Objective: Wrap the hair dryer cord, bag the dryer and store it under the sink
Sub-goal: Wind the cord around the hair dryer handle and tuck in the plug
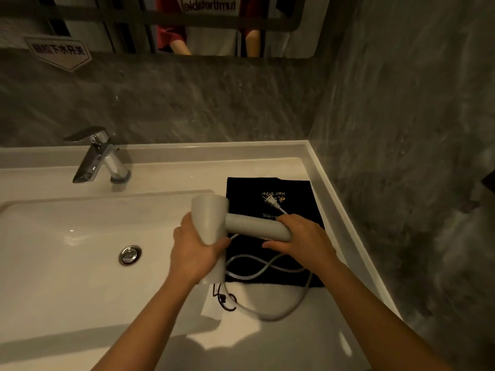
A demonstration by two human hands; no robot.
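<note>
A grey hair dryer is held just above the counter, to the right of the basin. My left hand grips its wide barrel from below. My right hand closes around the far end of its handle, with the cord passing through the fingers. The white plug lies on a flat black bag with gold lettering, beyond the dryer. The grey cord curls loosely over the bag and loops onto the counter near the front. The bag's black drawstring trails off its near edge.
A white basin with a chrome drain fills the left. A chrome faucet stands behind it. The counter's raised rim meets a grey stone wall on the right. A mirror hangs above.
</note>
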